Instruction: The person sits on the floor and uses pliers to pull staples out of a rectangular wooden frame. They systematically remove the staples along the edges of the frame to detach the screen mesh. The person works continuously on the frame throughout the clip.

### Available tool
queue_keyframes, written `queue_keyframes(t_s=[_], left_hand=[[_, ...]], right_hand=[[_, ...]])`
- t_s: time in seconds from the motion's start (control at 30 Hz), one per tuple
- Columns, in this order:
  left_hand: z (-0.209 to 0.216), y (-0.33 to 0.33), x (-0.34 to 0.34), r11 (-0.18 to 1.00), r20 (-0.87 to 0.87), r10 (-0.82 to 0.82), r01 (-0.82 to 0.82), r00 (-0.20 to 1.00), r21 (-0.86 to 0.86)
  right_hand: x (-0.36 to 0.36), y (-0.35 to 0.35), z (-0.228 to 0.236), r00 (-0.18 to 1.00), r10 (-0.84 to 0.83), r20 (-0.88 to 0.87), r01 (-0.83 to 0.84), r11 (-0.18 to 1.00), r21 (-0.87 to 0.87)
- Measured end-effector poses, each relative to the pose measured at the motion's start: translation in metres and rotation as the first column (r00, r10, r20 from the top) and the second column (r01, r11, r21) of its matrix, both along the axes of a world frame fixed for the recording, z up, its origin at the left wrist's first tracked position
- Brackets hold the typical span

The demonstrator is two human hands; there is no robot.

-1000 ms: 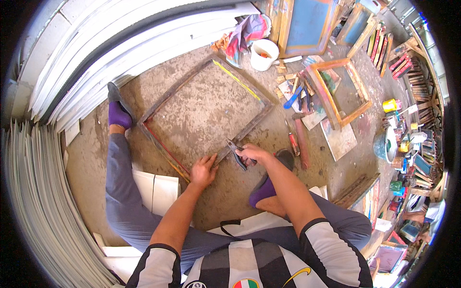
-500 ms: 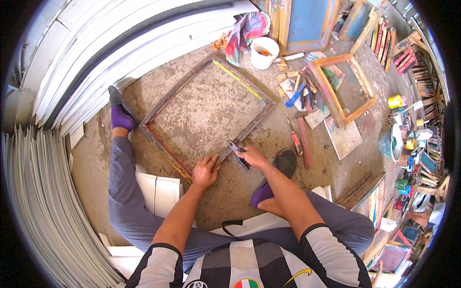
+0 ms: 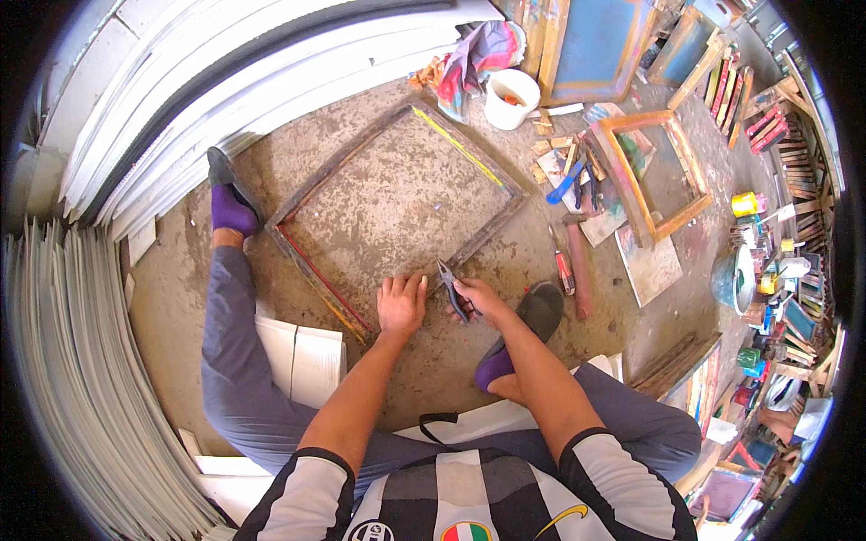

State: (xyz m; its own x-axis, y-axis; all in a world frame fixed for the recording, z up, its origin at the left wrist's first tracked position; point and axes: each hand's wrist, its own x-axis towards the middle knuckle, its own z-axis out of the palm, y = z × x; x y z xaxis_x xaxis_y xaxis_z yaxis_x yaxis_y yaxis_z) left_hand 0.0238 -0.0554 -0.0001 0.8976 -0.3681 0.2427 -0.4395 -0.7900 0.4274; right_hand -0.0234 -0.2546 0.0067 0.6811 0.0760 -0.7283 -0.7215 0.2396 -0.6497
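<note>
A large dark wooden frame (image 3: 492, 231), worn and marked with yellow and red paint, lies on the floor in front of me. My left hand (image 3: 402, 307) rests across its near side, fingers stretched out and pointing away from me. Just to the right, my right hand (image 3: 478, 302) is closed round the dark handles of a pair of pliers (image 3: 453, 293). The pliers' jaws lie over the near bar, close to my left fingertips. Whether they grip anything there is too small to tell.
A hammer (image 3: 578, 270) and a red-handled screwdriver (image 3: 564, 268) lie right of my shoe (image 3: 543, 311). Beyond them are blue-handled tools (image 3: 566, 183), a smaller wooden frame (image 3: 642, 225) and a white bucket (image 3: 511, 113). Stacked white sheets (image 3: 81, 361) line the left; paint pots (image 3: 745, 205) crowd the right.
My left hand has shifted right and slightly away along the near bar, its fingers straightening from a curl. The pliers stay in my right hand, and the view has shifted slightly.
</note>
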Motion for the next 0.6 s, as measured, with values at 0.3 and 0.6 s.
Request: queue_keyframes(t_s=[0.3,0.6], left_hand=[[-0.009,-0.004,-0.001,0.985,-0.133,0.062,-0.040,0.989,0.167],[-0.008,-0.005,-0.001,0.977,-0.188,0.033,0.008,0.982,0.214]], right_hand=[[0.004,0.032,0.006,0.993,0.062,-0.102,-0.111,0.796,-0.596],[0.029,0.053,0.061,0.951,0.224,-0.212,-0.305,0.585,-0.751]])
